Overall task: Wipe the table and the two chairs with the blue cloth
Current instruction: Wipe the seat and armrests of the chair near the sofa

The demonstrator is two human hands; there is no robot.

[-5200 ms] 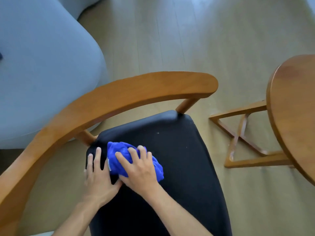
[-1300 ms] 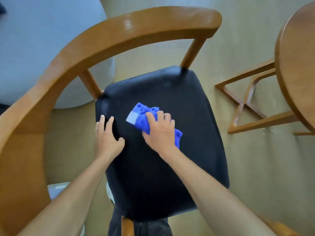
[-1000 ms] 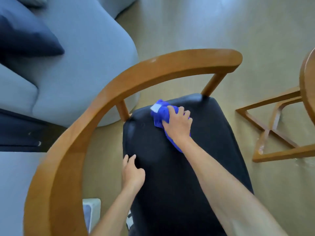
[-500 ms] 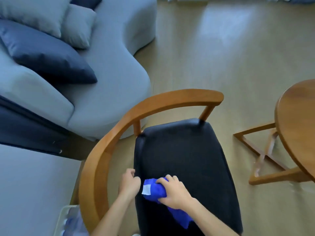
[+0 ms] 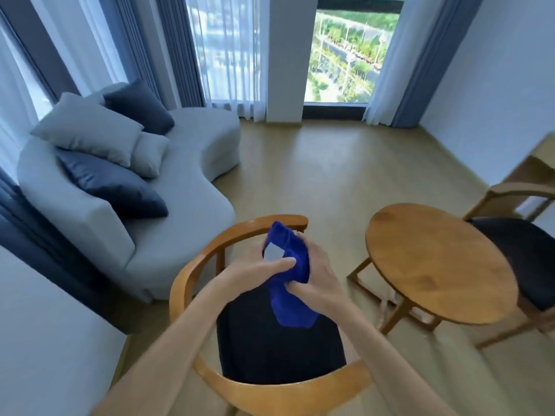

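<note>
Both my hands hold the blue cloth (image 5: 289, 283) up in the air above the near chair (image 5: 279, 346), a wooden armchair with a black seat. My left hand (image 5: 258, 270) pinches the cloth's upper part beside its white label. My right hand (image 5: 316, 277) grips it from the right, and a loose end hangs below. The round wooden table (image 5: 435, 265) stands to the right. The second chair (image 5: 522, 247), also black-seated, sits behind the table at the right edge.
A grey curved sofa (image 5: 168, 211) with grey and dark blue cushions fills the left. Curtained windows (image 5: 342, 49) line the far wall. Bare wooden floor (image 5: 330, 172) lies between the sofa, the chairs and the window. A white wall (image 5: 42, 340) rises at near left.
The cloth has left the seat and now hangs in the air in both hands. My left hand came off the seat edge onto the cloth. The view has swung up to the room.
</note>
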